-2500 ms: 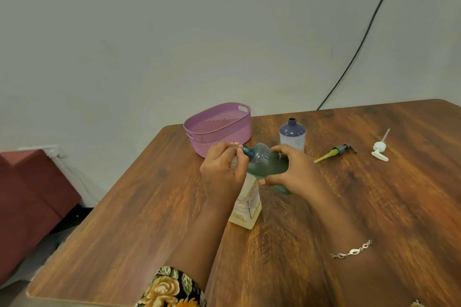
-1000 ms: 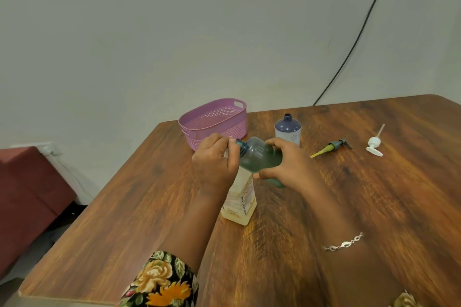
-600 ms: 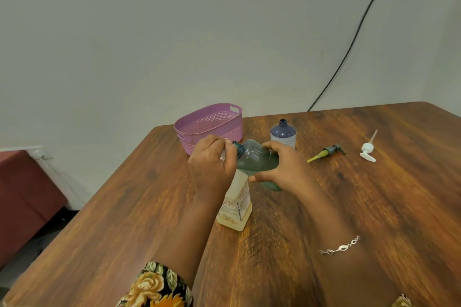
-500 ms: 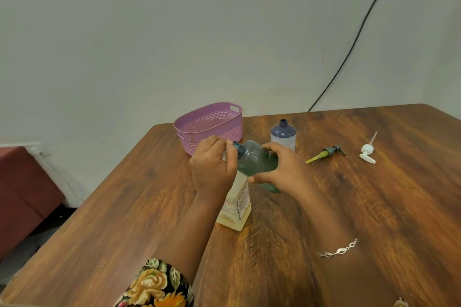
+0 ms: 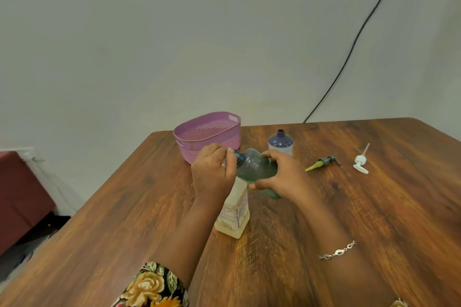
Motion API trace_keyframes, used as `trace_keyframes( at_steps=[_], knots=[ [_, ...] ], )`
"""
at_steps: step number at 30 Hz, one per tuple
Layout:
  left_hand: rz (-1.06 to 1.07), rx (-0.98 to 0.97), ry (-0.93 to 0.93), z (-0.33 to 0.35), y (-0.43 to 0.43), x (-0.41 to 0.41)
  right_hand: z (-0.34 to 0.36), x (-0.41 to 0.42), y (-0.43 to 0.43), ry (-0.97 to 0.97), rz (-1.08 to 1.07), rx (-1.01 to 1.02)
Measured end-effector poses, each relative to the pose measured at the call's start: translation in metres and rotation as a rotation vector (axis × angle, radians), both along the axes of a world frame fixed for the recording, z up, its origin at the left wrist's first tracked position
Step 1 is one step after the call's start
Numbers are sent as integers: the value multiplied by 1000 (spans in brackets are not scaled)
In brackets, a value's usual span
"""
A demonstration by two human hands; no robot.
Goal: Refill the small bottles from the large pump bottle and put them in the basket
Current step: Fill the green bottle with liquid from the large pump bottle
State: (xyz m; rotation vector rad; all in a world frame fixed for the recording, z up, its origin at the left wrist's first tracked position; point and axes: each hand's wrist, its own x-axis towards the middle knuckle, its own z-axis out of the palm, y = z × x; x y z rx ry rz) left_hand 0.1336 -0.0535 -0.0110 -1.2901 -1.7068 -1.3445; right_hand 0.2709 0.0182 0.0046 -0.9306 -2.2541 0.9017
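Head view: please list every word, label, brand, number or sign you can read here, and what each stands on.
No text here can be quoted.
On the large pump bottle: a label with red and blue print, too blurred to read.
On the purple bottle: a pale label with faint marks, too small to read.
On the green bottle, basket, green pump head and white pump head: no text visible.

The green small bottle (image 5: 257, 166) is held tipped sideways, neck at the top of the upright pale-yellow large bottle (image 5: 234, 217). The uncapped blue small bottle (image 5: 280, 143) stands near the lilac basket (image 5: 199, 143).
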Motion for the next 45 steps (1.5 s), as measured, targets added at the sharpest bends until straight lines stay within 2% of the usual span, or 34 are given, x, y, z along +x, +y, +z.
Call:
trace_keyframes(
  at_steps=[10, 16, 21, 26, 29, 37, 41, 45],
  knots=[
    [-52, -75, 34, 4, -11, -2, -4, 0, -8, 38, -28, -46],
    [-86, -53, 74, 3, -8, -4, -6, -2, -9, 31, -55, -39],
    [-68, -93, 18, 1, -6, -4, -11, -2, -11, 18, -62, -40],
    [-99, -112, -123, 10, -9, 2, -9, -1, -5, 12, -35, -28],
    [-48, -158, -183, 20, -8, 3, -6, -2, -1, -23, 10, -11],
    [31, -123, -53, 1, -16, 9, -9, -3, 0, -12, 61, -17],
    [17, -175, -105, 1, -18, 10, -10, -1, -1, 4, 58, -10],
    [-5, -150, -165, 13, -17, 9, -8, 1, -4, 33, 52, -44]
  ],
)
